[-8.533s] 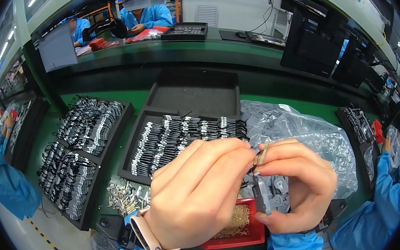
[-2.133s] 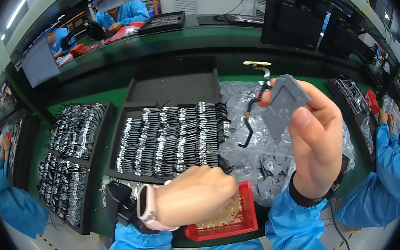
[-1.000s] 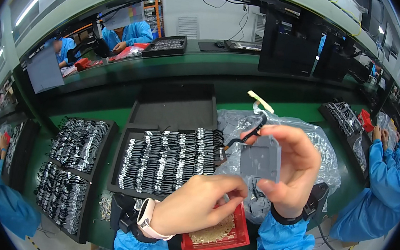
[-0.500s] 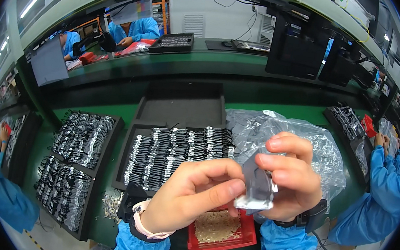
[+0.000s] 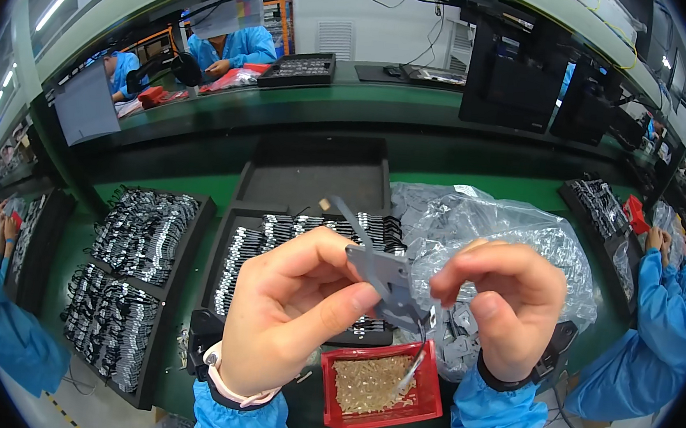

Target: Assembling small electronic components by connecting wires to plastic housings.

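Note:
Between the thumb and fingers of my left hand [image 5: 292, 312] is a flat grey part [image 5: 390, 283], tilted above the table. A thin grey strip [image 5: 356, 225] with a small tan end sticks up from it. From its lower edge hangs a short dark cable with a silvery tip [image 5: 407, 383]. My right hand [image 5: 520, 305] is beside the part, fingers curved and apart, with nothing visible between them. Below is a red bin [image 5: 377, 422] holding many small tan pieces. Behind my hands, a black tray [image 5: 216, 284] carries rows of black-and-silver parts [image 5: 244, 258].
A clear plastic bag [image 5: 538, 241] with grey parts lies at the right. An empty-looking black tray [image 5: 314, 170] sits behind. More filled trays [image 5: 126, 284] stand at the left and the far right [image 5: 599, 210]. Co-workers in blue sleeves [image 5: 635, 358] work on both sides and across.
My right hand has come away from the part and opened. The left hand has turned the part, so its strip now points up and its cable hangs over the red bin.

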Demonstrator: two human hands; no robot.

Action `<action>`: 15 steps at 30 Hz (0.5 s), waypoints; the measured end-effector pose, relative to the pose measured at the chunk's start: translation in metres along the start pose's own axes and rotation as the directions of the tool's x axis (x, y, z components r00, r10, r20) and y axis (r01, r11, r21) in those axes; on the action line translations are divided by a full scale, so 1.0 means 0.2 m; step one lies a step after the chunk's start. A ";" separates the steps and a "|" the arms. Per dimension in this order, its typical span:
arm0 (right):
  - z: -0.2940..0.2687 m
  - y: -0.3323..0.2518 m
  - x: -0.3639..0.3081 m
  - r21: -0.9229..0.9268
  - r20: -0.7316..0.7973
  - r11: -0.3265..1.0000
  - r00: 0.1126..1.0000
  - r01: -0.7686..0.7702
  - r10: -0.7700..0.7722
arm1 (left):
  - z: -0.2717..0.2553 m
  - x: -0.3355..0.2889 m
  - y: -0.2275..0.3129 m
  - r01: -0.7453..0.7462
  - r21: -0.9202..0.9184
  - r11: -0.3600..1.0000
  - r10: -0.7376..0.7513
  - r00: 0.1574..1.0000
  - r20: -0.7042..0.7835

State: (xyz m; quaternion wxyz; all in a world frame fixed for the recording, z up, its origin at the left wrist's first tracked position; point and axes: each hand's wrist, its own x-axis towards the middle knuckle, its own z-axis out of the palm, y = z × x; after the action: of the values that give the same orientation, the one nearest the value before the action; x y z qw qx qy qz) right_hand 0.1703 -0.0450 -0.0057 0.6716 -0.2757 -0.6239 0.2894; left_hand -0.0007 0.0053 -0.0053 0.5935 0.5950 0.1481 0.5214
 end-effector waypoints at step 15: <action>0.00 -0.01 0.01 -0.120 0.054 0.988 0.994 -0.093 0.100 | 0.02 -0.03 0.01 -0.135 0.220 0.966 0.131 0.991 0.029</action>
State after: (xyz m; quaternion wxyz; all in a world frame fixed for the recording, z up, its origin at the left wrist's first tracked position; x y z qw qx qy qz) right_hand 0.1705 -0.0448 -0.0034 0.6205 -0.3359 -0.6456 0.2923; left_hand -0.0012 -0.0025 -0.0060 0.4883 0.6698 0.1606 0.5359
